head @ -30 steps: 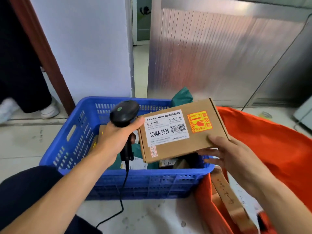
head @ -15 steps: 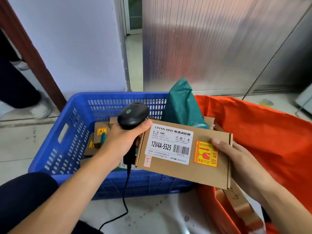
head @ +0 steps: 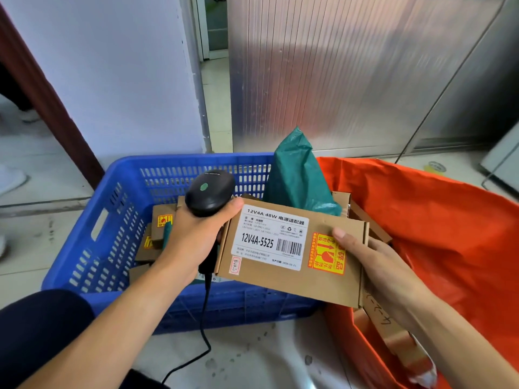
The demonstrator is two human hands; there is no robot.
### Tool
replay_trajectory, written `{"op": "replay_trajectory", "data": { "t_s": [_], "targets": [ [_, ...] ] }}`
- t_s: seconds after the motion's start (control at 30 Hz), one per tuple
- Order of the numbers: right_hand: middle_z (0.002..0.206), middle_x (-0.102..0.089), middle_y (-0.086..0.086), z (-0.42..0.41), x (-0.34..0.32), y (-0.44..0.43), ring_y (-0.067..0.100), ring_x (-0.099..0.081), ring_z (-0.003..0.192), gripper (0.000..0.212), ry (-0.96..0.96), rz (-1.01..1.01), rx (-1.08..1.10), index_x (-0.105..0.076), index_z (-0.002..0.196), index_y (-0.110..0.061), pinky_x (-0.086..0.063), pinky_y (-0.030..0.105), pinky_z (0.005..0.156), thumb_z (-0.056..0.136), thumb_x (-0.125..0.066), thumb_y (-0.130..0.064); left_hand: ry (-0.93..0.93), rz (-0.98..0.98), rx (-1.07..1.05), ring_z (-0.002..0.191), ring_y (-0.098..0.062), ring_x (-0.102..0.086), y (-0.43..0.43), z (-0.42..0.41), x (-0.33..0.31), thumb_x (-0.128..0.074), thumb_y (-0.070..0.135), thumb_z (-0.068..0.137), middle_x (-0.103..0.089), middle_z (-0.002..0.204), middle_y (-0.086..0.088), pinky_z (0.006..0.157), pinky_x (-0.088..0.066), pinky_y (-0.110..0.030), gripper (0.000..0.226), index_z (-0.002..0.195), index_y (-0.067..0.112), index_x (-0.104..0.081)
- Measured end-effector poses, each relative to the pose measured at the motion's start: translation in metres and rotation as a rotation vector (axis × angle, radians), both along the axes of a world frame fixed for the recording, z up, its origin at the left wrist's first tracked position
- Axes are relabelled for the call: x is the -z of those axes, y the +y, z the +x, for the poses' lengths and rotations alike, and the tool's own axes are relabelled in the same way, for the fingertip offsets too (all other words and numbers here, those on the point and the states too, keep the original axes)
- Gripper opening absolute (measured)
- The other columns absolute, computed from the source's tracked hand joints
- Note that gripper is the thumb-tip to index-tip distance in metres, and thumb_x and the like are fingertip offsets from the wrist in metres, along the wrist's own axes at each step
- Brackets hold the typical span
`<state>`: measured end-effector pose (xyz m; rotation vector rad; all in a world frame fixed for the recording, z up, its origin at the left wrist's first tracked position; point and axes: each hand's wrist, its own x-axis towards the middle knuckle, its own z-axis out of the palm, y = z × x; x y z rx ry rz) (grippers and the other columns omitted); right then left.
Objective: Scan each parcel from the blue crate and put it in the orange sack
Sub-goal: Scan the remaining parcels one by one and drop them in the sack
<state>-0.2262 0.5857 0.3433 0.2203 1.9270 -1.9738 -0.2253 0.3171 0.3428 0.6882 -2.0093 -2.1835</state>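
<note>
A pale tiled floor [head: 252,360] runs to a white wall [head: 112,80] and a ribbed metal panel [head: 337,80]. On it stand one blue crate [head: 112,220] and, touching its right side, one orange sack [head: 449,234]. The right hand [head: 384,265] holds one cardboard parcel [head: 292,279] over the crate's near right corner, thumb pinching down on its fragile sticker, fingers beneath. The left hand [head: 193,242] has its fingers curled round one black scanner [head: 209,192] at the parcel's left edge. The crate holds one green bagged parcel [head: 295,178] at its far right corner and at least three small boxes [head: 163,223] along its left side.
</note>
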Motion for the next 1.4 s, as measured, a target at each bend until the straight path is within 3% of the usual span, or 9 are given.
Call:
{"op": "replay_trajectory", "data": {
  "t_s": [0.07, 0.23, 0.3, 0.4, 0.47, 0.63, 0.9, 1.1, 1.4],
  "targets": [
    [0.102, -0.079, 0.007, -0.002, 0.000, 0.001, 0.018, -0.077, 0.087, 0.034, -0.004, 0.005, 0.005, -0.073, 0.113, -0.013, -0.060, 0.023, 0.066, 0.090, -0.067, -0.038, 0.004, -0.015, 0.018, 0.082, -0.014, -0.078, 0.000, 0.001, -0.001, -0.084, 0.032, 0.083, -0.082, 0.089, 0.003, 0.067, -0.055, -0.024, 0.030, 0.109, 0.018, -0.076],
    [0.105, -0.079, 0.007, -0.011, 0.005, 0.012, 0.025, -0.076, 0.098, 0.042, 0.100, 0.060, 0.089, -0.072, 0.115, -0.014, -0.057, 0.040, 0.091, 0.086, -0.070, -0.044, 0.031, -0.053, 0.079, 0.065, -0.015, -0.066, -0.006, 0.003, 0.003, -0.085, 0.037, 0.079, -0.079, 0.085, -0.010, 0.078, -0.057, -0.037, 0.029, 0.101, 0.019, -0.079],
    [0.102, -0.079, 0.001, -0.015, 0.008, 0.016, 0.020, -0.076, 0.096, 0.046, 0.217, 0.195, 0.184, -0.071, 0.113, -0.016, -0.058, 0.039, 0.087, 0.082, -0.072, -0.050, 0.037, -0.067, 0.112, 0.067, -0.016, -0.067, -0.005, 0.003, 0.004, -0.084, 0.039, 0.079, -0.081, 0.092, -0.006, 0.084, -0.059, -0.041, 0.028, 0.100, 0.022, -0.079],
    [0.102, -0.077, -0.005, -0.019, 0.013, 0.020, 0.008, -0.074, 0.090, 0.046, 0.341, 0.379, 0.292, -0.065, 0.112, -0.020, -0.059, 0.033, 0.081, 0.083, -0.074, -0.053, 0.010, -0.048, 0.193, 0.066, -0.021, -0.060, 0.001, 0.008, 0.006, -0.081, 0.041, 0.085, -0.074, 0.079, -0.005, 0.080, -0.052, -0.042, 0.032, 0.094, 0.010, -0.076],
    [0.102, -0.075, -0.007, -0.019, 0.012, 0.021, 0.003, -0.072, 0.087, 0.043, 0.392, 0.413, 0.331, -0.063, 0.112, -0.019, -0.056, 0.026, 0.075, 0.085, -0.073, -0.051, -0.015, -0.022, 0.282, 0.063, -0.022, -0.054, 0.006, 0.012, 0.008, -0.080, 0.038, 0.088, -0.062, 0.073, -0.010, 0.076, -0.049, -0.043, 0.038, 0.090, 0.001, -0.069],
    [0.101, -0.071, -0.009, -0.018, 0.009, 0.020, -0.006, -0.068, 0.084, 0.042, 0.470, 0.408, 0.351, -0.060, 0.114, -0.017, -0.050, 0.009, 0.062, 0.088, -0.071, -0.048, -0.014, 0.017, 0.444, 0.050, -0.020, -0.041, 0.020, 0.022, 0.005, -0.078, 0.022, 0.090, -0.051, 0.062, -0.008, 0.054, -0.043, -0.032, 0.018, 0.083, 0.010, -0.067],
    [0.102, -0.070, -0.009, -0.018, 0.009, 0.023, 0.006, -0.069, 0.091, 0.046, 0.482, 0.406, 0.384, -0.059, 0.113, -0.020, -0.052, 0.021, 0.068, 0.086, -0.069, -0.055, -0.028, 0.007, 0.540, 0.048, -0.020, -0.039, 0.024, 0.024, 0.005, -0.079, 0.026, 0.088, -0.047, 0.058, -0.007, 0.054, -0.043, -0.033, 0.020, 0.085, 0.011, -0.066],
    [0.101, -0.070, -0.010, -0.020, 0.011, 0.024, 0.002, -0.068, 0.089, 0.045, 0.500, 0.391, 0.387, -0.060, 0.114, -0.020, -0.052, 0.013, 0.063, 0.087, -0.070, -0.054, -0.031, -0.012, 0.577, 0.048, -0.019, -0.039, 0.023, 0.026, 0.004, -0.078, 0.026, 0.090, -0.046, 0.058, -0.006, 0.054, -0.043, -0.033, 0.017, 0.079, 0.018, -0.068],
    [0.102, -0.071, -0.010, -0.020, 0.013, 0.025, 0.005, -0.069, 0.091, 0.045, 0.507, 0.389, 0.386, -0.060, 0.114, -0.020, -0.051, 0.016, 0.066, 0.086, -0.070, -0.054, -0.021, -0.028, 0.596, 0.049, -0.019, -0.039, 0.022, 0.025, 0.005, -0.076, 0.025, 0.093, -0.045, 0.056, -0.004, 0.054, -0.043, -0.033, 0.016, 0.098, 0.011, -0.070]
  ]
}}
